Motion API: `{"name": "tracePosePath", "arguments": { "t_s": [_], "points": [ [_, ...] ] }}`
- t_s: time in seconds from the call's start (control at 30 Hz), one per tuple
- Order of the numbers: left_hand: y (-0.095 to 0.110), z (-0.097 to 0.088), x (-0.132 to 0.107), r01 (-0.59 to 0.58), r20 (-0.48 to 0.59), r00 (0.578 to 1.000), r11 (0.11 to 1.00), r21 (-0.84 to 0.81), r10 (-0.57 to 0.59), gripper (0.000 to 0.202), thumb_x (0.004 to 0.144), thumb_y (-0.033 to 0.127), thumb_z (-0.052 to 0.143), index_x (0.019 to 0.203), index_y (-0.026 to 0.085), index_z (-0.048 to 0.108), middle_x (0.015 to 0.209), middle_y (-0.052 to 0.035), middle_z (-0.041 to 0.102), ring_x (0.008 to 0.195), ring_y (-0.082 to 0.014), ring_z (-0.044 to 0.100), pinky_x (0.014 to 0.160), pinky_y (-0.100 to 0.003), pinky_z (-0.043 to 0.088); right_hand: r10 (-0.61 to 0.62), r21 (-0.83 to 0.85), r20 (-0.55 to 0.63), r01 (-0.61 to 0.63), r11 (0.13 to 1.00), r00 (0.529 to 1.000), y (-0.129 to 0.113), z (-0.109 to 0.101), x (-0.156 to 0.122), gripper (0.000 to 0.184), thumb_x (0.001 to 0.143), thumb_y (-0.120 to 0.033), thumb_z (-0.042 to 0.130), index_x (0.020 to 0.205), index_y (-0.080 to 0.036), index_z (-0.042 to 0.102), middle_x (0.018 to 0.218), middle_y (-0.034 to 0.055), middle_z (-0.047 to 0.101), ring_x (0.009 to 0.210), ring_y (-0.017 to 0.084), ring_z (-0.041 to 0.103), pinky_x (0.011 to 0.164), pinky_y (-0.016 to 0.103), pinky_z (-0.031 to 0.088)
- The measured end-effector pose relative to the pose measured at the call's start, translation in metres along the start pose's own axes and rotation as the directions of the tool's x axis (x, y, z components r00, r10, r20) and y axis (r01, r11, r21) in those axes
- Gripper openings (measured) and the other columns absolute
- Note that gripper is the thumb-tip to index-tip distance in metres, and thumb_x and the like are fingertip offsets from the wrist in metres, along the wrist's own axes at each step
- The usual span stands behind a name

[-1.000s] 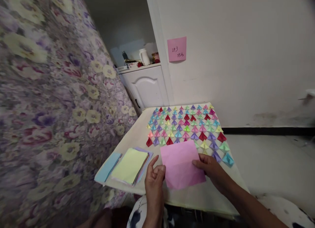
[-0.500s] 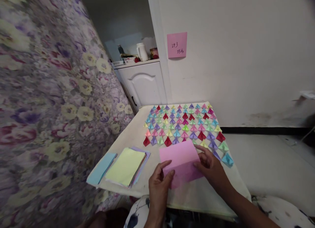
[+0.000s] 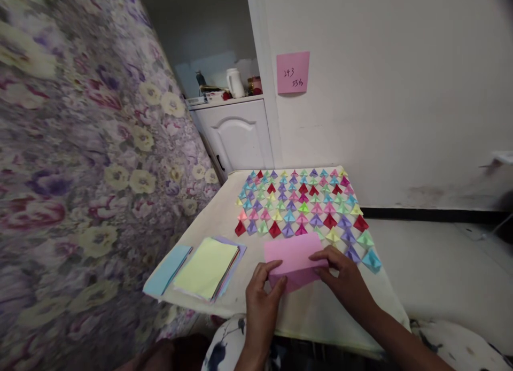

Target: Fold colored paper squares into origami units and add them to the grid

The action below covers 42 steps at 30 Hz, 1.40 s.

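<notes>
A sheet of pink paper (image 3: pixel 294 254) is held between my two hands above the near part of the table, with a crease running across it and its lower part angled toward me. My left hand (image 3: pixel 262 293) pinches its left edge between thumb and fingers. At the right edge, my right hand (image 3: pixel 340 269) grips it with thumb below and fingers on top. Just beyond the paper lie rows of small folded paper pieces (image 3: pixel 289 217) in many colours. To the left rests a stack of coloured paper (image 3: pixel 206 267) with a yellow sheet uppermost.
Blue paper (image 3: pixel 168 269) lies at the left edge of the cloth-covered table (image 3: pixel 218 216). A floral curtain (image 3: pixel 100 173) hangs close on the left. Behind stand a white cabinet (image 3: pixel 238 138) with a white jug (image 3: pixel 234 83) and a wall bearing a pink note (image 3: pixel 293 72).
My right hand has shifted its grip, its fingers now over the top of the paper's right edge. The sheet's near part has tipped up and looks shorter. The view has moved slightly.
</notes>
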<state>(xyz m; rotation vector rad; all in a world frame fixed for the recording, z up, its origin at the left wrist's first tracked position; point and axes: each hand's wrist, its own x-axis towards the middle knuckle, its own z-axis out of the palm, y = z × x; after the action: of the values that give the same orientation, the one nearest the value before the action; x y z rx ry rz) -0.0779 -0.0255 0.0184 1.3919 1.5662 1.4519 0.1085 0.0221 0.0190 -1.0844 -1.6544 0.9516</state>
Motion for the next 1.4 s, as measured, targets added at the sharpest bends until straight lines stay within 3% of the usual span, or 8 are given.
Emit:
{"name": "tracePosePath", "arguments": {
  "t_s": [0.3,0.53,0.63,0.77,0.87,1.0,1.2,1.4],
  "points": [
    [-0.008,-0.002,0.001,-0.112,-0.037,0.992,0.987,0.114,0.117,0.011,0.073,0.023,0.063,0.082,0.022,0.07,0.084,-0.0033,0.053,0.081,-0.0187,0.054,0.071,-0.028,0.045,-0.101,-0.076,-0.011,0.1,0.992,0.995,0.001,-0.001,0.001,0.012,0.08,-0.026,0.055,0.083,-0.022,0.066,0.078,0.0036,0.056,0.08,0.021,0.055,0.076,0.034,0.043],
    [0.001,-0.002,0.0,-0.134,-0.055,0.988,0.976,0.172,0.145,0.014,0.078,0.028,0.058,0.072,0.022,0.069,0.129,-0.007,0.044,0.114,-0.0265,0.043,0.096,-0.041,0.034,-0.073,-0.079,-0.015,0.072,0.994,0.997,0.001,0.0,0.0,0.015,0.081,-0.027,0.053,0.084,-0.022,0.067,0.102,0.0086,0.051,0.096,0.023,0.052,0.075,0.032,0.046],
    [0.006,-0.004,0.0,-0.052,0.012,0.999,0.996,0.077,0.051,0.014,0.078,0.03,0.058,0.074,0.02,0.067,0.11,-0.0083,0.06,0.106,-0.0259,0.051,0.091,-0.038,0.038,-0.101,-0.182,-0.022,0.095,0.979,0.995,0.004,-0.002,0.0,0.012,0.079,-0.026,0.056,0.077,-0.022,0.067,0.11,0.0093,0.051,0.104,0.026,0.049,0.081,0.038,0.044],
    [0.008,-0.004,-0.001,0.098,0.097,0.99,0.995,0.027,-0.1,0.016,0.077,0.032,0.059,0.076,0.018,0.065,0.068,-0.0009,0.063,0.067,-0.0173,0.056,0.061,-0.024,0.043,-0.104,-0.218,0.028,0.108,0.97,0.994,0.005,-0.005,0.0,0.007,0.074,-0.025,0.062,0.079,-0.024,0.067,0.105,0.0078,0.06,0.102,0.027,0.051,0.087,0.042,0.04],
    [0.009,-0.002,-0.002,0.101,0.123,0.987,0.994,0.034,-0.104,0.015,0.075,0.031,0.06,0.074,0.018,0.067,0.068,0.0,0.065,0.066,-0.016,0.056,0.06,-0.022,0.041,-0.05,-0.174,0.124,0.071,0.982,0.991,0.004,-0.002,-0.002,0.015,0.07,-0.029,0.067,0.084,-0.024,0.068,0.087,0.0049,0.067,0.086,0.024,0.058,0.08,0.037,0.042],
    [0.008,0.003,-0.003,0.108,0.204,0.973,0.994,0.021,-0.11,0.014,0.073,0.03,0.063,0.074,0.018,0.069,0.07,-0.0007,0.067,0.068,-0.0166,0.057,0.062,-0.022,0.041,0.062,-0.169,0.252,-0.019,0.985,0.966,0.001,0.004,-0.005,0.009,0.071,-0.031,0.066,0.074,-0.023,0.07,0.068,0.0016,0.067,0.065,0.018,0.059,0.06,0.027,0.042],
    [-0.002,0.005,-0.004,0.218,0.192,0.96,0.974,-0.055,-0.204,0.018,0.074,0.033,0.063,0.071,0.016,0.066,0.058,0.002,0.058,0.053,-0.0103,0.047,0.048,-0.018,0.034,0.135,-0.243,0.263,-0.07,0.967,0.955,0.002,0.004,-0.006,0.013,0.072,-0.03,0.064,0.064,-0.02,0.066,0.058,-0.0006,0.064,0.056,0.015,0.055,0.051,0.023,0.033],
    [-0.009,0.003,-0.001,0.271,0.181,0.951,0.958,-0.091,-0.252,0.024,0.076,0.038,0.06,0.069,0.016,0.06,0.053,0.0047,0.048,0.048,-0.0083,0.041,0.044,-0.017,0.03,0.191,-0.258,0.309,-0.111,0.96,0.932,0.007,0.002,-0.005,0.016,0.071,-0.03,0.064,0.061,-0.018,0.063,0.055,-0.0012,0.061,0.054,0.013,0.053,0.05,0.022,0.03]
  ]
}}
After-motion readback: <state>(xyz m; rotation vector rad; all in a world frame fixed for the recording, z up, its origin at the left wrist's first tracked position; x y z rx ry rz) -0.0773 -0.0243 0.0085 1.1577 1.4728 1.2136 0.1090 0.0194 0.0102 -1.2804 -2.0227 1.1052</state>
